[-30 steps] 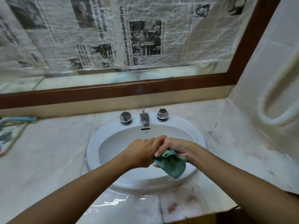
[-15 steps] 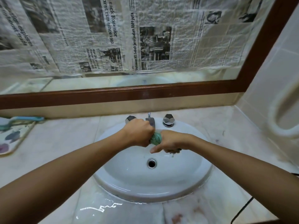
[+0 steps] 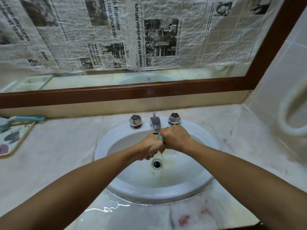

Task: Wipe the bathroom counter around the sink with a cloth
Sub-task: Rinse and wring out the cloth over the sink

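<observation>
Both hands meet over the white oval sink (image 3: 191, 188), fists pressed together just in front of the chrome spout (image 3: 155, 124). The left hand (image 3: 150, 149) sits a little lower and nearer, knuckles turned down toward the basin; the right hand (image 3: 176, 138) is higher, close under the spout. Between the two fists only a small twist of the green cloth (image 3: 160, 138) shows, bunched tight, with each hand closed hard around its own end of it. A thin yellowish stream falls from beneath the fists and runs down the bowl beside the drain (image 3: 157, 164), leaving a pale stain on the porcelain.

Two faceted chrome tap knobs flank the spout: the left knob (image 3: 135, 121) stands clear, the right knob (image 3: 174, 119) is just behind the right fist. The marble counter (image 3: 63, 155) wraps around the sink; a puddle (image 3: 108, 209) glints on it at the near rim, and reddish blotches mark the stone to the right of that. At the far left edge lies a patterned mat (image 3: 11, 140) with a pale blue brush handle (image 3: 25, 118) across its top. Behind the taps runs the brown wooden frame (image 3: 149, 92) of a mirror covered in sheets of newspaper (image 3: 149, 34). A white curved fixture (image 3: 289, 117) hangs on the tiled wall to the right.
</observation>
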{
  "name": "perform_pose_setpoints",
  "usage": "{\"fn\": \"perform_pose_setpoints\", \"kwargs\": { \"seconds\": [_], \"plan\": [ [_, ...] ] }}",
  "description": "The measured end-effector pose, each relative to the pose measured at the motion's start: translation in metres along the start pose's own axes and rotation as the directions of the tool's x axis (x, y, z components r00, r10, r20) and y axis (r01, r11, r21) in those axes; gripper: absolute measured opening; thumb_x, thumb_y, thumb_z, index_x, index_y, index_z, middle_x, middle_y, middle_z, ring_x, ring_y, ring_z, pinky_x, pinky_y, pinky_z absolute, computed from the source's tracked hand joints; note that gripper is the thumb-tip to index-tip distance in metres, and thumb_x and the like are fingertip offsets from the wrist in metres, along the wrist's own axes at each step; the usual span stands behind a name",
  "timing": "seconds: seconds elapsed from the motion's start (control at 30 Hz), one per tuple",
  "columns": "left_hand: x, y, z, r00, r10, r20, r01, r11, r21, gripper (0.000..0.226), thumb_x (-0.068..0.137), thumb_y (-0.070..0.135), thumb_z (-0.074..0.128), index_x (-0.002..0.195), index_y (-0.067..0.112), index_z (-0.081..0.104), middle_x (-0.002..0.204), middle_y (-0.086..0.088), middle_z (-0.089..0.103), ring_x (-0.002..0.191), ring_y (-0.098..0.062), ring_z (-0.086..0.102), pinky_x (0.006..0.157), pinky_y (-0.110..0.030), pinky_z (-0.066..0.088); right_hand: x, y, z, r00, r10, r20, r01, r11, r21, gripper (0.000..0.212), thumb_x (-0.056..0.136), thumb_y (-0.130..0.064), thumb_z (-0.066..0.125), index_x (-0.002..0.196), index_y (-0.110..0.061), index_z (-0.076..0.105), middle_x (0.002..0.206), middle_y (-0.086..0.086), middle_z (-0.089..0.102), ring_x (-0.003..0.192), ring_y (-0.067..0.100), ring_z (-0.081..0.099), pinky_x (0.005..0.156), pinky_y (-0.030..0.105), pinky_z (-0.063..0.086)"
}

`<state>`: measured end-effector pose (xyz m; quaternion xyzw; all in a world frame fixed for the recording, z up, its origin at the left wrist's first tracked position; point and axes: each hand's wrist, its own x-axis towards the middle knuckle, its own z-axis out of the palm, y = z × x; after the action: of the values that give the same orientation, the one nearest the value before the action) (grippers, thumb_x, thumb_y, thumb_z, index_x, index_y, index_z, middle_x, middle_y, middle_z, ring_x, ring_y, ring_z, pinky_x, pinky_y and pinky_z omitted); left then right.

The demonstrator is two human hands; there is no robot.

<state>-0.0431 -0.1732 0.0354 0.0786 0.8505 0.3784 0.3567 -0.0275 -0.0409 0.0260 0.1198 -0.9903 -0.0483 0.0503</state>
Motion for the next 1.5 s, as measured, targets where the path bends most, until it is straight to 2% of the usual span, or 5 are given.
{"fn": "perform_pose_setpoints", "kwargs": {
  "seconds": [0.3, 0.47, 0.73, 1.1, 1.5],
  "plan": [
    [-0.008, -0.004, -0.005, 0.991, 0.129, -0.036, -0.117, 0.965, 0.236, 0.021, 0.077, 0.013, 0.063, 0.063, 0.014, 0.048, 0.056, -0.004, 0.046, 0.047, -0.02, 0.041, 0.044, -0.021, 0.027, -0.007, -0.003, -0.022, 0.987, -0.006, 0.16, -0.004, 0.998, 0.063, 0.012, 0.075, -0.014, 0.063, 0.087, -0.01, 0.06, 0.076, 0.008, 0.06, 0.071, 0.033, 0.059, 0.052, 0.028, 0.033],
    [-0.013, -0.003, -0.024, 0.885, 0.465, -0.005, -0.228, 0.445, 0.866, 0.027, 0.08, 0.034, 0.061, 0.103, 0.02, 0.056, 0.103, -0.005, 0.061, 0.09, -0.026, 0.06, 0.065, -0.031, 0.041, -0.025, -0.008, -0.028, 0.84, 0.072, 0.538, -0.455, 0.634, 0.625, 0.022, 0.079, -0.02, 0.075, 0.08, -0.017, 0.053, 0.061, 0.005, 0.057, 0.049, 0.019, 0.053, 0.04, 0.021, 0.04],
    [-0.02, -0.022, -0.033, 0.202, 0.956, 0.212, -0.286, -0.15, 0.946, 0.023, 0.076, 0.012, 0.059, 0.098, 0.01, 0.064, 0.091, -0.01, 0.064, 0.083, -0.029, 0.061, 0.065, -0.038, 0.047, -0.048, 0.002, -0.041, 0.546, -0.496, 0.675, -0.805, -0.086, 0.588, 0.036, 0.096, -0.017, 0.046, 0.06, -0.022, 0.041, 0.045, -0.008, 0.032, 0.036, 0.006, 0.02, 0.039, 0.016, 0.019],
    [-0.032, 0.008, -0.02, 0.861, 0.498, 0.101, -0.363, 0.463, 0.809, 0.019, 0.079, 0.022, 0.057, 0.063, 0.013, 0.05, 0.073, -0.01, 0.061, 0.063, -0.024, 0.052, 0.049, -0.027, 0.031, -0.046, -0.035, -0.071, 0.896, 0.28, 0.344, -0.376, 0.891, 0.254, 0.018, 0.074, -0.015, 0.058, 0.063, -0.015, 0.043, 0.062, 0.0, 0.046, 0.054, 0.022, 0.048, 0.047, 0.024, 0.032],
    [-0.025, -0.01, -0.019, 0.936, 0.254, 0.245, -0.307, 0.928, 0.211, 0.047, 0.075, 0.001, 0.064, 0.036, 0.016, 0.042, 0.038, -0.004, 0.037, 0.037, -0.018, 0.028, 0.044, -0.022, 0.02, -0.044, -0.04, -0.053, 0.99, 0.123, 0.075, -0.12, 0.992, -0.042, 0.027, 0.078, -0.022, 0.06, 0.101, -0.009, 0.062, 0.1, 0.013, 0.069, 0.086, 0.036, 0.063, 0.064, 0.031, 0.034]
  ]
}}
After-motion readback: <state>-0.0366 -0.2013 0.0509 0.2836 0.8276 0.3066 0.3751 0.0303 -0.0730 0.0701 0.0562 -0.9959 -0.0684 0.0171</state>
